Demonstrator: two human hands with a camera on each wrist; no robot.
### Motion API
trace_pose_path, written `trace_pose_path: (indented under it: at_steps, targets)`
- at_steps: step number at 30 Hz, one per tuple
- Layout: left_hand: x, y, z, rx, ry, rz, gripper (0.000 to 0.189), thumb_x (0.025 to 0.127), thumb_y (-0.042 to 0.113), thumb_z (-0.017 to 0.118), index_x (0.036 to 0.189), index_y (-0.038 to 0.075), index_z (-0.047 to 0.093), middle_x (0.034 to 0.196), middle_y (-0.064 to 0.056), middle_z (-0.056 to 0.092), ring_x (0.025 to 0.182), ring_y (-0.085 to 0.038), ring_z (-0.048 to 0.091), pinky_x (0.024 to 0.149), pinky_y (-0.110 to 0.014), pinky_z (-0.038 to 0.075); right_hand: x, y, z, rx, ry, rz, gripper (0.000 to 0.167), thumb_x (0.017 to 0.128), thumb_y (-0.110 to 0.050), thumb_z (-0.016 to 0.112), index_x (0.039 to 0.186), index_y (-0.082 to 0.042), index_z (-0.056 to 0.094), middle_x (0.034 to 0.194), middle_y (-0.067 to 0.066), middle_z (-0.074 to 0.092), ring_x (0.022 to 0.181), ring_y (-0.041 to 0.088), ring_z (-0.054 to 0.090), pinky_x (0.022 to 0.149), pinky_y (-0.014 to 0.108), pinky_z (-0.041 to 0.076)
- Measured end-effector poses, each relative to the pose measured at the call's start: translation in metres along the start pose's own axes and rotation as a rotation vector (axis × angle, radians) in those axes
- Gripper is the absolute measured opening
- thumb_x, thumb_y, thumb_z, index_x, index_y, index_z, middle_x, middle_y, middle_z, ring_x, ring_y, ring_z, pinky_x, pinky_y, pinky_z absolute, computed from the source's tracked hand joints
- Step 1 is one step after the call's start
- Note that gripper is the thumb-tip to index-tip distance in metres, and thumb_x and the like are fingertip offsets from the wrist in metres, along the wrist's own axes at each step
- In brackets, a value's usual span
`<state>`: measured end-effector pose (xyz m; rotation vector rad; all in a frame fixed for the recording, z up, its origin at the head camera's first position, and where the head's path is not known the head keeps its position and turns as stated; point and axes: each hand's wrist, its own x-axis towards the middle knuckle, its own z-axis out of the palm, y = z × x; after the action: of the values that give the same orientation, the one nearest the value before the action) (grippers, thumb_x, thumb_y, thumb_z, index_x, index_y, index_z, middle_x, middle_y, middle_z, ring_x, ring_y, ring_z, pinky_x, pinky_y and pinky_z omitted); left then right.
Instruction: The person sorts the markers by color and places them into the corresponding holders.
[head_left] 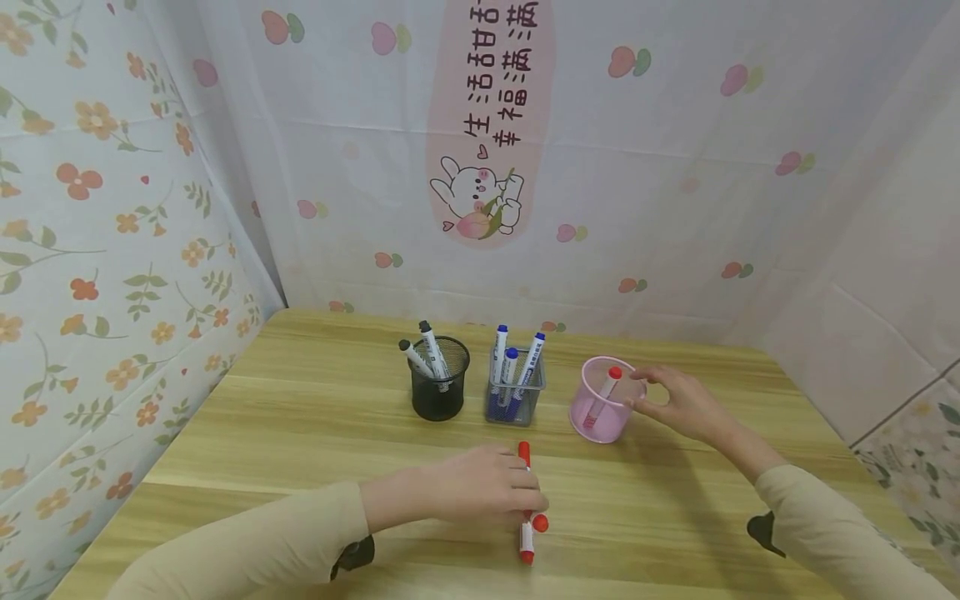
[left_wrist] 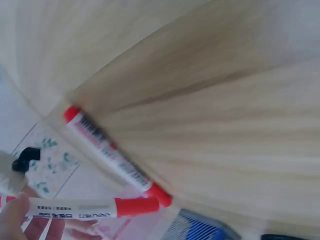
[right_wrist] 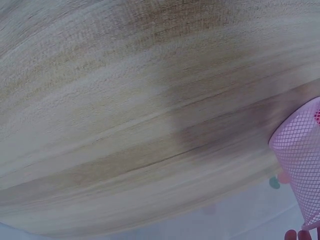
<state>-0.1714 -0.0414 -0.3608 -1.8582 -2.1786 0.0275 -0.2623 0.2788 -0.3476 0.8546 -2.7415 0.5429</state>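
Observation:
My left hand [head_left: 487, 483] is over the table, pinching a red-capped marker [left_wrist: 75, 207] between thumb and fingers. A second red marker [left_wrist: 112, 155] lies on the wood close by; in the head view the hand partly covers both. At the right, my right hand [head_left: 678, 402] holds the rim of a pink mesh pen cup [head_left: 600, 425], thumb and fingers at its right side. One red-capped marker [head_left: 602, 396] leans inside that cup. In the right wrist view only fingertips [right_wrist: 297, 235] show at the pink rim.
A black mesh cup [head_left: 437, 404] with black-capped markers [head_left: 435, 350] stands at the back left. Beside it is a grey square mesh cup [head_left: 510, 412] holding blue-capped markers [head_left: 501, 350]. Patterned curtains [head_left: 337, 167] enclose the wooden table [head_left: 300, 417].

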Motion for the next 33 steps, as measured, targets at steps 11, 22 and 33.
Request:
trace_pose_path:
  at_steps: [11,22,33]
  targets:
    - [0.021,-0.009,-0.023,-0.489,0.315,-0.172,0.02,0.086,0.02,0.059,0.102,0.009,0.06,0.09,0.005,0.061,0.083,0.001,0.051,0.076,-0.009,0.037,0.0,-0.001,0.0,0.012,-0.006,0.004,0.038,0.077,-0.02,0.068,0.106,0.003,0.058,0.105,0.018,0.058,0.094,0.035,0.053,0.079,0.052,0.04]
    - [0.049,-0.023,-0.044,-0.699,0.53,-0.258,0.022,0.079,0.008,0.066,0.1,0.003,0.059,0.085,-0.001,0.063,0.08,0.001,0.054,0.075,-0.013,0.042,0.0,0.001,0.001,0.011,0.005,-0.007,0.038,0.077,-0.02,0.068,0.106,0.002,0.058,0.104,0.017,0.058,0.093,0.034,0.053,0.078,0.052,0.04]
    - [0.073,-0.04,-0.061,-0.68,0.612,-0.272,0.027,0.078,0.005,0.066,0.104,0.0,0.06,0.084,-0.001,0.062,0.078,-0.003,0.053,0.073,-0.014,0.043,-0.001,0.0,-0.001,0.018,-0.016,0.014,0.041,0.078,-0.026,0.068,0.107,0.001,0.058,0.105,0.017,0.058,0.097,0.035,0.052,0.079,0.052,0.04]
